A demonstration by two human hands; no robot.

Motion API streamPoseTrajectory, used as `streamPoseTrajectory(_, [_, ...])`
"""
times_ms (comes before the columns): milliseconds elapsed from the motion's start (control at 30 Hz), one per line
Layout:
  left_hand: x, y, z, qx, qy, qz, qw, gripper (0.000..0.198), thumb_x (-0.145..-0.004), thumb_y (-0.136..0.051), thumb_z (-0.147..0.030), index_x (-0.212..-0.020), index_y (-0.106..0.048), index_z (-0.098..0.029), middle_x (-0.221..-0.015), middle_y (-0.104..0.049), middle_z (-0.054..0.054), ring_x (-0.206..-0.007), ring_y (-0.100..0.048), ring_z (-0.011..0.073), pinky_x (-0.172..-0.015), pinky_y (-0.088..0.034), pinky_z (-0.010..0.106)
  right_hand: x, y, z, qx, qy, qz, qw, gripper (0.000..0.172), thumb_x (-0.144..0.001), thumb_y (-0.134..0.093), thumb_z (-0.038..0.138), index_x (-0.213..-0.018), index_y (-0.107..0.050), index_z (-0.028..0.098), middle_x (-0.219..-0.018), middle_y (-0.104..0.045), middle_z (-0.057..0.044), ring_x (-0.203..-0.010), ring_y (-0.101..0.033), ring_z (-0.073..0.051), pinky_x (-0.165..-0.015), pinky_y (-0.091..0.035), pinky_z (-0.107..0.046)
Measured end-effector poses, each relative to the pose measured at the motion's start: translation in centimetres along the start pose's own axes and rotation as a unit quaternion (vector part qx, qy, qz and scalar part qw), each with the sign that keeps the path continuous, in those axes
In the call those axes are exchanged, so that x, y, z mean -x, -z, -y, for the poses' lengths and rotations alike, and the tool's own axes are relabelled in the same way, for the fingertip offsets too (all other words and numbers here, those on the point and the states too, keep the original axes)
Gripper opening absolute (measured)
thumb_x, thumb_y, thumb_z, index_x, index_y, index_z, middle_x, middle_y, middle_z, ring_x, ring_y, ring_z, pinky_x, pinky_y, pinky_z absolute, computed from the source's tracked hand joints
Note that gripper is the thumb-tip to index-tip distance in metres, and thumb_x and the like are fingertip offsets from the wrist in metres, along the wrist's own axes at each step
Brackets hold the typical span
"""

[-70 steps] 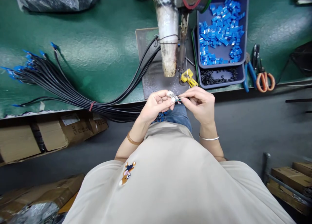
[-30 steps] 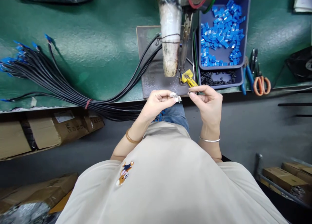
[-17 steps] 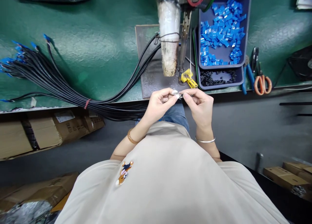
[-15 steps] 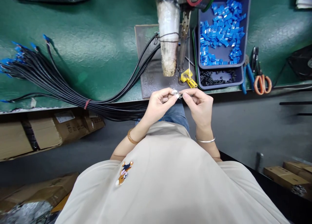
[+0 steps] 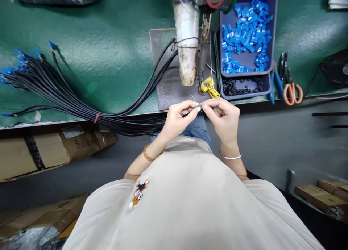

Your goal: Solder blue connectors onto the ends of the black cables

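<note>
My left hand (image 5: 176, 120) is closed in a pinch at the bench edge, thumb against forefinger. Opposite it, my right hand (image 5: 224, 120) pinches too, and the fingertips of both meet. Whatever small thing sits between them is mostly covered; only a dark and whitish bit shows. A bundle of black cables (image 5: 119, 121) with blue ends, tied by a red band (image 5: 98, 116), lies to the left and runs behind my left hand. Just beyond the fingertips rests a yellow tool (image 5: 210, 87), possibly a wire stripper, on a dark board (image 5: 168, 94).
A wrapped white nozzle-like duct (image 5: 188, 58) hangs over the board. At right stand a bin of blue connectors (image 5: 272, 58) and a bin of small black parts (image 5: 268, 88). Beside them lie blue-handled pliers (image 5: 277, 85) and orange-handled scissors (image 5: 293, 94). Cardboard boxes (image 5: 51, 148) sit below.
Both hands keep their pinch at nearly the same spot, with small shifts of the fingers. My right hand has moved very slightly to the right; the bench objects look unchanged.
</note>
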State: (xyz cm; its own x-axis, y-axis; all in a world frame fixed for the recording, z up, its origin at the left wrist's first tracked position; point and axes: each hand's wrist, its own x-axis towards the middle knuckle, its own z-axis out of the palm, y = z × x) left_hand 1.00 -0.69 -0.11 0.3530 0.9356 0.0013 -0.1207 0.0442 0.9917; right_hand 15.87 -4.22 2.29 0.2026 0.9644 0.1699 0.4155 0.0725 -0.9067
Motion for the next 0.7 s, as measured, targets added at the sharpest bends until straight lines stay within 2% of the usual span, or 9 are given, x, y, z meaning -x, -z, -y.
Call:
streamPoseTrajectory(67, [0.0,0.0,-0.2,0.006,0.017,0.004,1.000,0.010,-0.078,-0.069,-0.021,-0.078,-0.065,-0.013,-0.067,-0.055,-0.002,-0.059,-0.046,0.0048,-0.056,-0.038,0.016,-0.1,0.2,0.2,0.040,0.023,0.011,0.999,0.011,-0.085,-0.067,0.028,-0.077,-0.069,0.020,-0.082,-0.072,0.000,-0.052,-0.041,-0.006,-0.050,-0.033,-0.025])
streamPoseTrajectory(167, [0.1,0.2,-0.3,0.034,0.051,0.028,0.998,0.014,-0.074,-0.070,-0.018,-0.083,-0.059,-0.015,-0.063,-0.050,-0.005,-0.053,-0.040,0.0032,-0.051,-0.032,0.017,-0.3,0.5,0.4,0.081,0.065,0.038,0.994,0.016,-0.085,-0.067,0.029,-0.072,-0.066,0.020,-0.078,-0.070,0.000,-0.060,-0.051,-0.008,-0.058,-0.040,-0.026])
streamPoseTrajectory(267, [0.1,0.7,-0.1,0.076,0.071,0.052,0.993,0.020,-0.073,-0.070,-0.018,-0.089,-0.058,-0.016,-0.065,-0.054,-0.005,-0.053,-0.046,0.0042,-0.053,-0.036,0.018,-0.4,0.7,0.4,0.102,0.067,0.041,0.992,0.018,-0.084,-0.069,0.032,-0.072,-0.064,0.020,-0.073,-0.067,0.002,-0.056,-0.048,-0.008,-0.058,-0.039,-0.026])
streamPoseTrajectory(367, [-0.1,1.0,0.2,0.115,0.083,0.053,0.988,0.025,-0.073,-0.072,-0.023,-0.094,-0.059,-0.015,-0.065,-0.060,-0.003,-0.056,-0.053,0.0069,-0.055,-0.040,0.019,-0.4,1.0,0.3,0.041,0.015,0.002,0.999,0.014,-0.085,-0.067,0.034,-0.081,-0.066,0.020,-0.069,-0.063,0.004,-0.047,-0.040,-0.005,-0.048,-0.032,-0.025])
streamPoseTrajectory(433, [-0.2,1.3,0.3,0.136,0.091,0.068,0.984,0.024,-0.075,-0.072,-0.027,-0.093,-0.063,-0.015,-0.064,-0.061,-0.001,-0.056,-0.055,0.0076,-0.054,-0.039,0.020,-0.4,1.1,0.2,-0.013,0.000,-0.025,1.000,0.014,-0.088,-0.063,0.033,-0.083,-0.068,0.021,-0.064,-0.061,0.004,-0.048,-0.045,-0.006,-0.047,-0.033,-0.024])
streamPoseTrajectory(500, [-0.3,1.5,0.3,0.146,0.101,0.098,0.979,0.020,-0.077,-0.072,-0.029,-0.088,-0.067,-0.014,-0.063,-0.062,0.000,-0.054,-0.051,0.0065,-0.051,-0.036,0.020,-0.4,1.3,0.1,-0.044,0.015,-0.055,0.997,0.015,-0.090,-0.062,0.031,-0.081,-0.070,0.022,-0.059,-0.058,0.004,-0.050,-0.050,-0.007,-0.047,-0.035,-0.024])
streamPoseTrajectory(600, [-0.4,2.1,0.4,0.150,0.129,0.148,0.969,0.016,-0.078,-0.071,-0.029,-0.083,-0.070,-0.014,-0.064,-0.062,0.001,-0.048,-0.040,0.0038,-0.045,-0.027,0.020,-0.3,2.1,0.2,-0.055,0.072,-0.105,0.990,0.012,-0.089,-0.063,0.028,-0.086,-0.074,0.024,-0.059,-0.061,0.004,-0.046,-0.050,-0.006,-0.044,-0.033,-0.024])
streamPoseTrajectory(700, [-0.5,2.9,0.7,0.160,0.163,0.209,0.951,0.018,-0.079,-0.072,-0.030,-0.085,-0.070,-0.014,-0.065,-0.062,0.002,-0.045,-0.036,0.0027,-0.043,-0.023,0.019,-0.7,4.1,0.1,0.050,0.123,-0.148,0.980,0.014,-0.089,-0.063,0.029,-0.095,-0.074,0.027,-0.064,-0.064,0.003,-0.045,-0.050,-0.008,-0.045,-0.035,-0.026])
